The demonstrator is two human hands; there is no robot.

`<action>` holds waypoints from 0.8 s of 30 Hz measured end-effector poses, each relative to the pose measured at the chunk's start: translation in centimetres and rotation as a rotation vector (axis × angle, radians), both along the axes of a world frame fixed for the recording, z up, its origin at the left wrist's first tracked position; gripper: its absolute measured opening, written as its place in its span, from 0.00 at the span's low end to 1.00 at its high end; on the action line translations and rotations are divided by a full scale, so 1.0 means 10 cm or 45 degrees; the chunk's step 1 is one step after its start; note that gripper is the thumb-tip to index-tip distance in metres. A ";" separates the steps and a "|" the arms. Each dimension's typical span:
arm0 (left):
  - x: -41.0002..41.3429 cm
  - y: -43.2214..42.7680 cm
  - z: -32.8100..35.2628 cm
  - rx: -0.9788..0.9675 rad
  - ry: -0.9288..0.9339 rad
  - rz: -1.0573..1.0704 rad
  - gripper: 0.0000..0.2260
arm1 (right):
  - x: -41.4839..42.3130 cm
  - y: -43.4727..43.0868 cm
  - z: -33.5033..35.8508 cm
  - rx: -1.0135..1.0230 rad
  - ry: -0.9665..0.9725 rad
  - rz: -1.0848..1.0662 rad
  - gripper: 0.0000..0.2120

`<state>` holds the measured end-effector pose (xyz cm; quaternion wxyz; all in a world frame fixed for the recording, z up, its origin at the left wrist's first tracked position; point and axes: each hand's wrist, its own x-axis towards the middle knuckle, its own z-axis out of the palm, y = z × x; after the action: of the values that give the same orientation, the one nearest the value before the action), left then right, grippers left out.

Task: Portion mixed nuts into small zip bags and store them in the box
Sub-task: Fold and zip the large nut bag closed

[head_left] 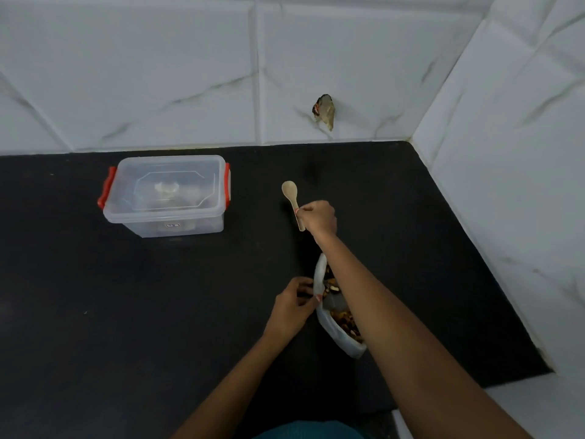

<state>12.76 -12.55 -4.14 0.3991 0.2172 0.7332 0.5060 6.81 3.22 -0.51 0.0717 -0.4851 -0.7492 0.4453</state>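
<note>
The bag of mixed nuts [348, 345] lies on the black counter [95, 312] close to the person, partly hidden under the right forearm, and its mouth is open so that the nuts [346, 323] show inside. The left hand [292, 307] pinches the edge of the bag at the mouth with curled fingers. The right hand [318, 217] is closed around the handle of a wooden spoon [289, 190] and holds it beyond the bag; the bowl looks empty. The box [164, 198] stands well apart at the far left, with its lid [171, 182] on; something pale is inside, but I cannot tell what. No small zip bag shows outside the box. The risk from here, in my judgement, is spilling: the bag is soft, so if the pinch slips while the spoon goes in, the mouth can collapse and nuts can roll onto the counter. The forearm above the bag can also drag it
</note>
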 end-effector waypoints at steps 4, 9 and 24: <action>-0.04 0.01 -0.01 0.004 -0.024 -0.039 0.13 | -0.22 0.01 -0.10 0.013 -0.035 0.019 0.07; -0.07 0.02 -0.03 -0.001 -0.028 -0.062 0.13 | -0.31 0.03 -0.20 0.047 -0.059 0.025 0.06; -0.06 0.01 -0.01 0.008 -0.022 -0.052 0.13 | -0.33 0.00 -0.26 0.138 -0.062 0.042 0.06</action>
<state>12.13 -12.42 -4.22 0.4152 0.2289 0.7235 0.5018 3.51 3.18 -3.08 0.0725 -0.4789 -0.7816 0.3931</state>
